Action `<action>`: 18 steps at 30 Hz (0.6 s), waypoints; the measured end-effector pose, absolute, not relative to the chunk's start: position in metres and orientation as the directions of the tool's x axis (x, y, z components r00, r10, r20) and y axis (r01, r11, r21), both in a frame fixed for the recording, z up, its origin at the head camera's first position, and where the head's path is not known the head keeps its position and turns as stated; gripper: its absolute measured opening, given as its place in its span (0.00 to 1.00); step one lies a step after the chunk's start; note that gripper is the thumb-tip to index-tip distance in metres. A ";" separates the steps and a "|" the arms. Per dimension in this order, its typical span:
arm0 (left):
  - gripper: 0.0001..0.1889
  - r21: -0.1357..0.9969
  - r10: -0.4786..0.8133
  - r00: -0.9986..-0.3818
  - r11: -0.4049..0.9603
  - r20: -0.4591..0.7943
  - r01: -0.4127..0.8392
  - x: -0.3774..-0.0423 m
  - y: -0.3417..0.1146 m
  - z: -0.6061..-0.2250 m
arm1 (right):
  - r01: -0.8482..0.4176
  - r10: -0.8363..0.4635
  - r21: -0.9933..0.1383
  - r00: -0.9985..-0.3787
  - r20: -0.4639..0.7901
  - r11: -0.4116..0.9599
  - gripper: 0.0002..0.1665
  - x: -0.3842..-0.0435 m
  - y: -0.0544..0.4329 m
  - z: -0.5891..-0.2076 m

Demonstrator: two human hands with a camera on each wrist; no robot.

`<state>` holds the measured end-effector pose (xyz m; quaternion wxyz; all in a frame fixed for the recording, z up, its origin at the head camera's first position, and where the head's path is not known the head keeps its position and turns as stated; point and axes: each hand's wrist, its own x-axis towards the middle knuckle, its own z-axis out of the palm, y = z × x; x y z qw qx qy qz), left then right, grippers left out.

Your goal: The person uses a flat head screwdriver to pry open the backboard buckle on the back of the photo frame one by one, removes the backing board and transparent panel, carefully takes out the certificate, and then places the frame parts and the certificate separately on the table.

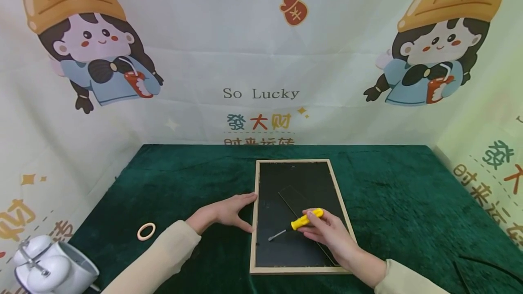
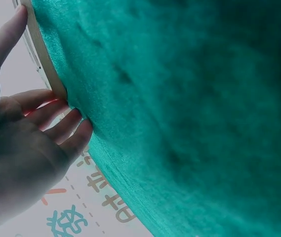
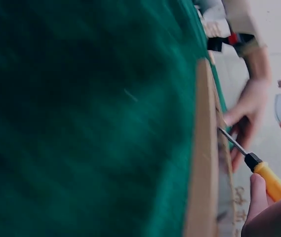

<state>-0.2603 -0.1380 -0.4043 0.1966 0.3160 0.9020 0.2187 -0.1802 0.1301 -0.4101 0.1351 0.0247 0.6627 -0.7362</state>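
A picture frame (image 1: 254,239) with a light wooden rim lies face down on the green cloth. Its back is a black board (image 1: 302,176) bearing a slim, slanted stand leg (image 1: 292,208). My left hand (image 1: 233,211) touches the frame's left edge with thumb and fingertips spread apart; the left wrist view shows these fingers (image 2: 44,116) along the wooden side. Over the board, my right hand (image 1: 333,238) holds a screwdriver (image 1: 306,220) by its yellow handle. The metal tip points toward the left rim, low over the board; whether it touches anything I cannot tell.
A small wooden ring (image 1: 139,232) lies on the green cloth (image 1: 196,171) at the left. In the lower left corner stands a white alarm clock (image 1: 45,269). Thin black strips (image 1: 490,264) lie at the lower right. A printed curtain (image 1: 261,49) hangs behind.
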 end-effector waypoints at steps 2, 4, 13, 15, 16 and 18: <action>0.46 0.510 0.653 -0.727 0.710 -0.214 0.487 -0.260 -0.138 -0.404 | 0.251 -0.185 -0.962 -0.956 -0.229 -0.108 0.33 -0.176 0.129 -0.414; 0.46 0.502 0.650 -0.730 0.714 -0.214 0.488 -0.260 -0.138 -0.404 | 0.267 -0.199 -0.955 -0.951 -0.238 -0.132 0.35 -0.174 0.127 -0.418; 0.46 0.484 0.639 -0.738 0.727 -0.218 0.487 -0.260 -0.137 -0.405 | 0.303 -0.198 -0.935 -0.943 -0.267 -0.184 0.39 -0.167 0.118 -0.427; 0.46 0.487 0.642 -0.735 0.724 -0.218 0.488 -0.260 -0.137 -0.405 | 0.307 -0.180 -0.931 -0.945 -0.274 -0.199 0.38 -0.165 0.116 -0.427; 0.46 0.490 0.641 -0.734 0.725 -0.224 0.484 -0.260 -0.138 -0.405 | 0.308 -0.173 -0.929 -0.945 -0.276 -0.205 0.38 -0.165 0.116 -0.428; 0.45 0.490 0.637 -0.733 0.731 -0.240 0.475 -0.261 -0.138 -0.405 | 0.308 -0.165 -0.927 -0.947 -0.277 -0.213 0.36 -0.164 0.115 -0.428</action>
